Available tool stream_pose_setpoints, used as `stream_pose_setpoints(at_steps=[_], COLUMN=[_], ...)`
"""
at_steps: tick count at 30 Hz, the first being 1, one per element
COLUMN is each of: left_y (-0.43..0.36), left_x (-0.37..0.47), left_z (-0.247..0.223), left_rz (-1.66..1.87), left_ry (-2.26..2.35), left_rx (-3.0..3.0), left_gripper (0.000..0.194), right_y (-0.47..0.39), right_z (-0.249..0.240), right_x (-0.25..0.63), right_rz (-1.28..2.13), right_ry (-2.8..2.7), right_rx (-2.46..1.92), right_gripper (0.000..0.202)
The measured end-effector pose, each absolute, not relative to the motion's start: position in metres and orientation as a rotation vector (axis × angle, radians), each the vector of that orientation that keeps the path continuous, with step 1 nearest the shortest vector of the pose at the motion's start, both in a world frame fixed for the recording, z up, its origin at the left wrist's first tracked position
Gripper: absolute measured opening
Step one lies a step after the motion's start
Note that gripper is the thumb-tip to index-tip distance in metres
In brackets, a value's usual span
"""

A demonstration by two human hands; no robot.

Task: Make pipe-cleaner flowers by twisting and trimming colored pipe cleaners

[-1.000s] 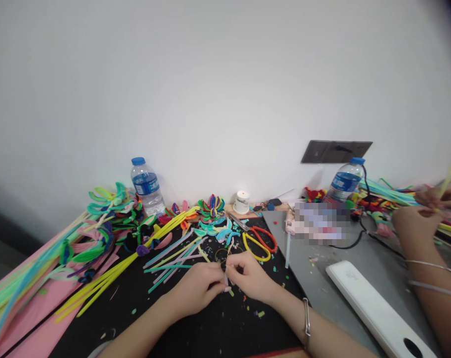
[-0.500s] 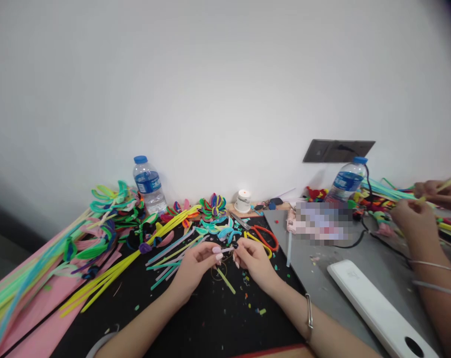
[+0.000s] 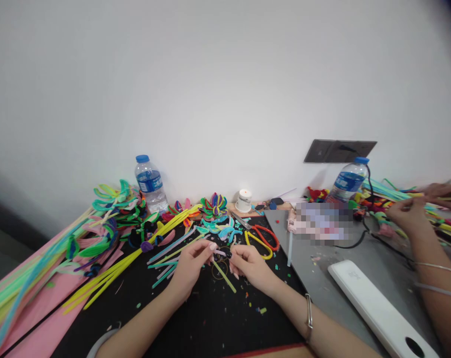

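Between my hands is a short pale lilac pipe cleaner (image 3: 220, 252) with a black fuzzy piece (image 3: 228, 253) at its right end. My left hand (image 3: 191, 263) pinches the lilac end between thumb and forefinger. At the black end, my right hand (image 3: 252, 266) is closed with its fingertips on the piece. A yellow-green pipe cleaner (image 3: 224, 276) lies on the black mat (image 3: 195, 323) just below my fingers. Scissors (image 3: 262, 238) with red and yellow handles rest beyond my right hand. Cut teal and lilac pipe cleaners (image 3: 166, 268) lie left of my left hand.
Pipe-cleaner flowers (image 3: 110, 219) and long yellow stems (image 3: 113, 271) crowd the left. Water bottles (image 3: 151, 183) stand by the wall, near a white tub (image 3: 244, 200). A glue gun (image 3: 291, 221) and a long white device (image 3: 378, 303) lie right. A co-worker's hands (image 3: 410, 215) hold a yellowish strip.
My hands have shifted slightly, and the lilac pipe cleaner with its black end sits a little lower and further left. At the right, the co-worker's hands have moved.
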State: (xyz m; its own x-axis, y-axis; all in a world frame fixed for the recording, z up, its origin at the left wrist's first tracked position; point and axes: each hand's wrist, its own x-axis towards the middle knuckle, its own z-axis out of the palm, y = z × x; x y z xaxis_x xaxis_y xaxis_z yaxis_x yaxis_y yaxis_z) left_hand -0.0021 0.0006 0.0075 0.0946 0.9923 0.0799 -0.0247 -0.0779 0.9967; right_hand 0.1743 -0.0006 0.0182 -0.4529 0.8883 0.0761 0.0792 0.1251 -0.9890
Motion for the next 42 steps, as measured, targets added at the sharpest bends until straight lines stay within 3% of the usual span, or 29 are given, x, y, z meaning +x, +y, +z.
stream_pose_setpoints(at_steps=[8,17,23,28,42], left_y=[0.001,-0.013,-0.011,-0.005,-0.01], left_x=[-0.005,0.004,0.003,-0.003,0.002], left_z=[0.016,0.011,0.013,0.018,0.013], left_rz=[0.949,0.574,0.778,0.911,0.643], left_ry=[1.052,0.754,0.983,1.098,0.887], left_rx=[1.988,2.261,2.167,2.117,2.263], left_gripper=[0.022,0.019,0.023,0.022,0.019], right_y=[0.002,-0.004,0.005,0.005,-0.007], right_z=[0.021,0.021,0.02,0.02,0.016], right_x=[0.18,0.173,0.184,0.183,0.172], right_rz=[1.233,1.073,0.926,0.956,0.811], right_ry=[-1.671,-1.909,-1.603,-1.751,-2.156], right_rx=[-1.07,-1.021,-1.095,-1.084,-0.95], right_gripper=[0.038,0.034,0.034,0.028,0.028])
